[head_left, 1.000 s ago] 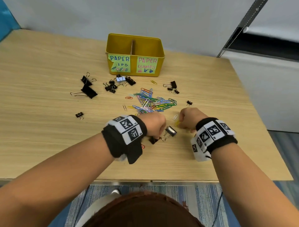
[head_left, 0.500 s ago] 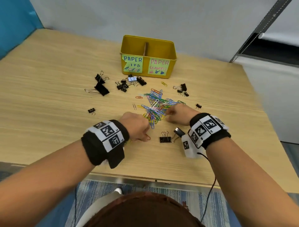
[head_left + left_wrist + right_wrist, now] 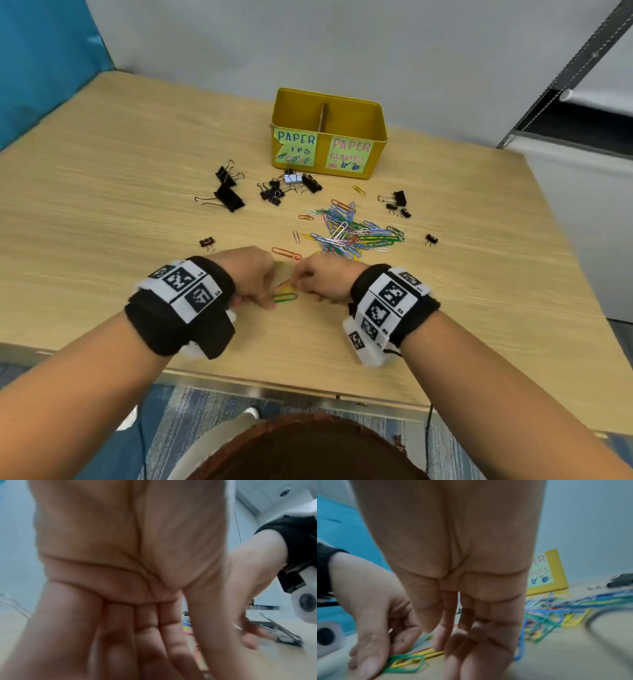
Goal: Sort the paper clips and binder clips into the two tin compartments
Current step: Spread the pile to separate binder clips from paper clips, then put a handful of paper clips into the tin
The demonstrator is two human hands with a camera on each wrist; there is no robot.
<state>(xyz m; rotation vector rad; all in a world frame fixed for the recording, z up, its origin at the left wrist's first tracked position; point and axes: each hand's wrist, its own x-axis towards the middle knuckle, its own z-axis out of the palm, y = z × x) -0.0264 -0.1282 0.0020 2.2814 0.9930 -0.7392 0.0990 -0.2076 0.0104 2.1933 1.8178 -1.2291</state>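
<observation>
Currently both hands sit low at the near table edge, a small bunch of paper clips (image 3: 285, 294) between them. Left hand (image 3: 251, 279): fingers curled down onto the green and yellow clips, apparently pinching them against the wooden table (image 3: 102, 205). Right hand (image 3: 325, 282): fingertips bent onto the same bunch; firm grip or mere touch, cannot tell.

Main pile of colored paper clips (image 3: 352, 229) lies just beyond the hands. Black binder clips (image 3: 229, 198) scattered farther back, near the yellow tin (image 3: 375, 123); nothing visible inside its 2 compartments.

Risks, as judged:
- Clips look interlinked; lifting 1 may drag others and drop them.
- Thin wire flat on wood; fingers may slip.
- Labels read "PAPER ..IPS" left, "PAPER CLAMPS" right; similar wording invites a wrong-side drop.
</observation>
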